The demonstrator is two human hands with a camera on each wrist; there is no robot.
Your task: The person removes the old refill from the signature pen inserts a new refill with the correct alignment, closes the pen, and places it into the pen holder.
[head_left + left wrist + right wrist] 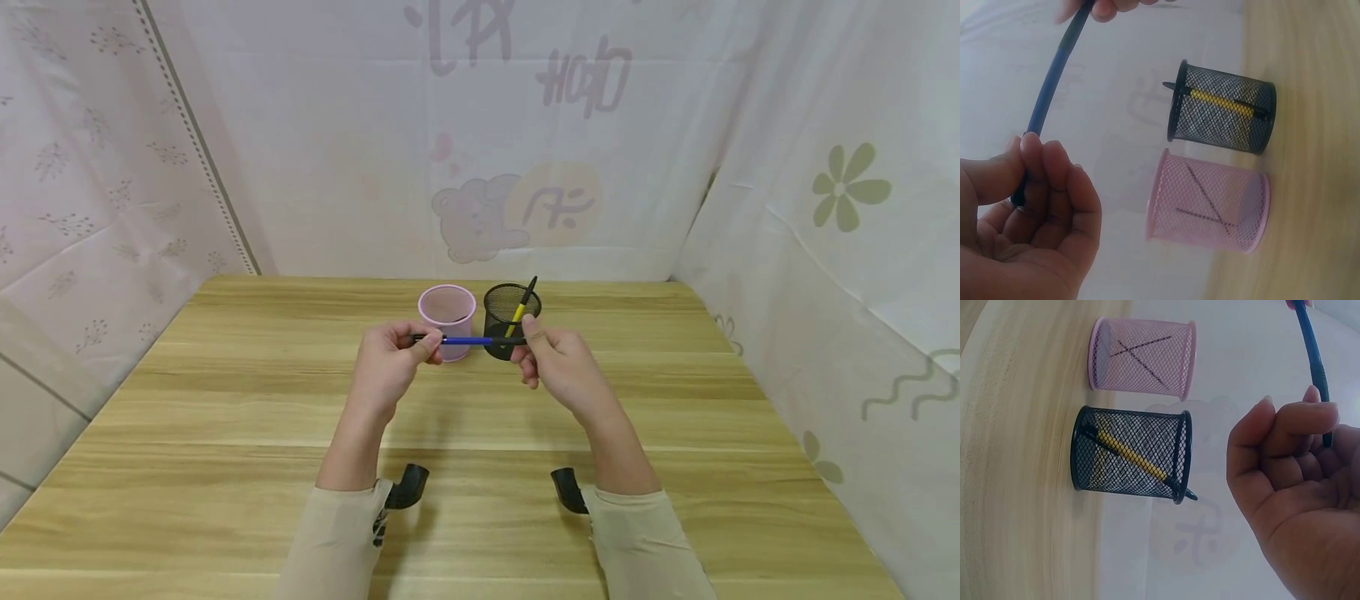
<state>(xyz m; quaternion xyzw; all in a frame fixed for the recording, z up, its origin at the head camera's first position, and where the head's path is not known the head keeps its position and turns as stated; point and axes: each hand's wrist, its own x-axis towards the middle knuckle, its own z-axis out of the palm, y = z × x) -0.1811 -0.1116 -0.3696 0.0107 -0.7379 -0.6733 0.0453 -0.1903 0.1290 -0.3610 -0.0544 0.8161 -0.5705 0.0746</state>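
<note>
The grip of the left hand point(390, 358) is pinched on the left end of a blue-and-black pen point(468, 341), and the right end is pinched by the right hand point(558, 362), so that the pen is stretched roughly level between the two, raised off the worktop point(225, 400) on the near side of the cups. A slip seems the likeliest fault: only the ends are held, and should one pinch be loosened early, the pen could be swung down or dropped. Should the hands be drawn apart unevenly, it could be jerked out of one set of fingers. Beyond the left hand a pink mesh cup point(1229, 194) is set, and just to its right a black mesh cup point(1147, 434); either might be tipped if the hands were pushed too far forward. A yellow-and-black pen point(517, 313) is leaned in the black cup with its end above the rim, where it could be caught by the right hand's knuckles.
</note>
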